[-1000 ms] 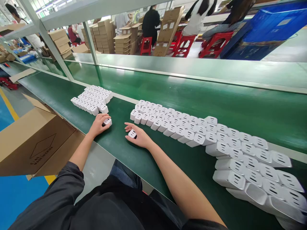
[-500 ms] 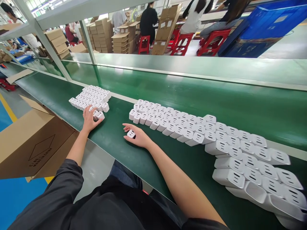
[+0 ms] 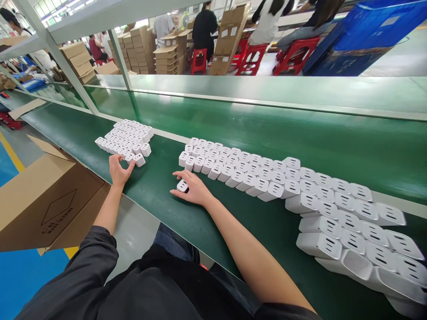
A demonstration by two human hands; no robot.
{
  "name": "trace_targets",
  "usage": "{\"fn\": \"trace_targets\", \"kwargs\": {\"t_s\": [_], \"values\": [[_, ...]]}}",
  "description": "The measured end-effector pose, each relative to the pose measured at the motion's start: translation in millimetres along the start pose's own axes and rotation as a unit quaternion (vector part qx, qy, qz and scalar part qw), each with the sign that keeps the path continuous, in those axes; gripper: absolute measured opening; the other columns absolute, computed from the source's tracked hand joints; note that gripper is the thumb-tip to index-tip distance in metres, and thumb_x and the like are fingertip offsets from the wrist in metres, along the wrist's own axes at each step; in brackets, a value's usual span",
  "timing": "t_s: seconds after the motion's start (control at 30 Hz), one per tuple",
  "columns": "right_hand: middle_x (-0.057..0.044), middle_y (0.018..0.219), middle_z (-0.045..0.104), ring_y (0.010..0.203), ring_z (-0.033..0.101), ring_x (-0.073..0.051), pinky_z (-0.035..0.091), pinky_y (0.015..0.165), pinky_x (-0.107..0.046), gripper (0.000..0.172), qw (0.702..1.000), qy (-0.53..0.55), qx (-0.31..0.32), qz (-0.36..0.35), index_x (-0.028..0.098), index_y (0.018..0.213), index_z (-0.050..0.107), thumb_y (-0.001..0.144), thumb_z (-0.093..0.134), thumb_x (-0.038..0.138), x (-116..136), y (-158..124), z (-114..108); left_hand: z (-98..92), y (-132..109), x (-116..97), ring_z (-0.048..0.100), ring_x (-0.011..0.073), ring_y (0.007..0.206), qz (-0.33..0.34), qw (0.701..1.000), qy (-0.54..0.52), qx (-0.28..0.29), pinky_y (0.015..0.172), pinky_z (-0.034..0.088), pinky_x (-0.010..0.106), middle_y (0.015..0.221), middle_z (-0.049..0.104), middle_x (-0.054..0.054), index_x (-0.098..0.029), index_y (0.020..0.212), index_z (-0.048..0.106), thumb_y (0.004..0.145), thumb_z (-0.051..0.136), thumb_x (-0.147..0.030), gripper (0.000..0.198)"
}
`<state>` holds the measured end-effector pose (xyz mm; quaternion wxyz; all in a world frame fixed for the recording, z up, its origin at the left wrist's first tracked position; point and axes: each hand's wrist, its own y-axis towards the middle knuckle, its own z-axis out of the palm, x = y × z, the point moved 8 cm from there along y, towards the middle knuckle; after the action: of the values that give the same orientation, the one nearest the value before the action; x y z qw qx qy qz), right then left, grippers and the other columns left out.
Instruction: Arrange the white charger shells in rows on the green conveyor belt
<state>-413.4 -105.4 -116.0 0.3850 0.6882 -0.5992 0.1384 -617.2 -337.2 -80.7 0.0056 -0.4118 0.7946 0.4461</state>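
Note:
My left hand (image 3: 118, 171) rests at the near edge of a small block of white charger plugs (image 3: 125, 138), fingers apart and fingertips touching the nearest plugs; it holds nothing. My right hand (image 3: 193, 189) lies on the green belt (image 3: 233, 129) with its fingers curled round one white charger plug (image 3: 182, 186), port face up. Just beyond it starts a long band of white plugs (image 3: 267, 178) that runs to the right and toward me.
An open cardboard box (image 3: 43, 195) stands on the floor at my left. A metal frame post (image 3: 125, 71) rises behind the small block. Beyond the belt, people sit on red stools (image 3: 253, 60) among stacked cartons. A blue crate (image 3: 363, 40) is far right.
My left hand carried a plug from the belt up to the small block, set it at its near edge, and has drawn back slightly. My right hand stays put with its plug.

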Motion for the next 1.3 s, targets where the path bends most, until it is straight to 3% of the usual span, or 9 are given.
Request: {"fn": "trace_targets", "kwargs": {"t_s": [0.1,0.23,0.37,0.5,0.6,0.7,0.87,1.03,1.3], "values": [[-0.008,0.108,0.064,0.101,0.063,-0.026,0.049,0.094,-0.043,0.05,1.0,-0.002,0.001,-0.001,0.024,0.127,0.053,0.086,0.069,0.049,-0.5,-0.7,0.8,5.9,-2.3,0.4,0.058,0.0191,0.079,-0.001,1.0,-0.01,0.024,0.065,0.054,0.033,0.098,0.051,0.007,-0.021,0.095,0.049,0.079,0.069,-0.055,0.042],[-0.008,0.107,0.064,0.1,0.063,-0.025,0.049,0.092,-0.043,0.049,1.0,-0.008,0.0,-0.003,0.024,0.126,0.053,0.087,0.068,0.048,-0.9,-1.4,0.6,12.6,-3.4,-5.8,0.059,0.0214,0.083,0.021,0.999,-0.003,0.049,0.062,0.052,0.031,0.096,0.054,0.008,-0.022,0.094,0.051,0.08,0.068,-0.054,0.039],[-0.008,0.107,0.065,0.099,0.064,-0.025,0.05,0.092,-0.042,0.048,1.0,-0.007,-0.004,-0.008,0.024,0.126,0.053,0.087,0.068,0.048,-0.7,-0.7,0.2,9.9,6.5,-18.2,0.06,0.0302,0.103,0.05,0.997,0.019,0.051,0.089,0.051,0.044,0.104,0.061,0.014,-0.02,0.099,0.059,0.08,0.068,-0.054,0.04],[-0.008,0.106,0.065,0.1,0.064,-0.025,0.05,0.091,-0.042,0.048,1.0,-0.002,-0.004,-0.015,0.023,0.125,0.054,0.087,0.068,0.048,-0.1,0.4,0.8,31.2,25.4,-51.9,0.045,0.0367,0.136,0.151,0.98,0.046,0.119,0.116,0.029,0.053,0.141,0.057,0.013,-0.025,0.123,0.064,0.083,0.066,-0.051,0.048],[-0.008,0.105,0.065,0.1,0.063,-0.025,0.05,0.091,-0.041,0.047,1.0,-0.002,-0.003,-0.015,0.023,0.124,0.053,0.087,0.067,0.049,1.4,0.6,0.0,59.6,35.7,-69.2,0.038,0.0365,0.145,0.19,0.963,0.052,0.184,0.121,0.019,0.057,0.152,0.049,0.007,-0.031,0.131,0.062,0.083,0.065,-0.047,0.051],[-0.008,0.106,0.065,0.097,0.064,-0.024,0.049,0.089,-0.04,0.044,1.0,-0.016,-0.003,-0.015,0.023,0.119,0.053,0.086,0.067,0.048,3.3,0.3,-2.9,76.0,39.4,-69.5,0.047,0.0347,0.138,0.175,0.963,0.049,0.201,0.12,0.02,0.06,0.142,0.06,0.008,-0.029,0.116,0.069,0.081,0.064,-0.037,0.036],[-0.008,0.108,0.064,0.089,0.063,-0.024,0.047,0.081,-0.037,0.039,0.996,-0.092,-0.012,-0.005,0.022,0.109,0.052,0.074,0.065,0.029,0.2,0.4,-9.0,69.9,34.2,-60.7,0.058,0.0309,0.127,0.156,0.973,0.049,0.161,0.12,0.021,0.059,0.125,0.07,0.007,-0.027,0.094,0.072,0.087,0.054,-0.03,0.02],[-0.007,0.109,0.064,0.082,0.063,-0.021,0.048,0.067,-0.032,0.037,0.996,-0.071,-0.025,0.036,0.022,0.117,0.051,0.084,0.06,0.036,-8.3,1.4,-9.3,57.8,35.6,-65.8,0.057,0.0292,0.129,0.157,0.982,0.034,0.104,0.123,0.018,0.053,0.123,0.071,0.006,-0.026,0.093,0.072,0.088,0.056,-0.037,0.02],[-0.01,0.125,0.063,0.101,0.065,-0.025,0.055,0.084,-0.038,0.042,0.999,-0.046,-0.015,-0.005,0.024,0.135,0.048,0.094,0.054,0.033,19.1,-1.8,3.3,22.4,38.9,-28.0,0.061,0.0268,0.116,0.051,0.995,-0.055,-0.068,0.106,0.04,0.047,0.106,0.071,0.011,-0.021,0.101,0.065,0.098,0.032,-0.041,0.039]]}}
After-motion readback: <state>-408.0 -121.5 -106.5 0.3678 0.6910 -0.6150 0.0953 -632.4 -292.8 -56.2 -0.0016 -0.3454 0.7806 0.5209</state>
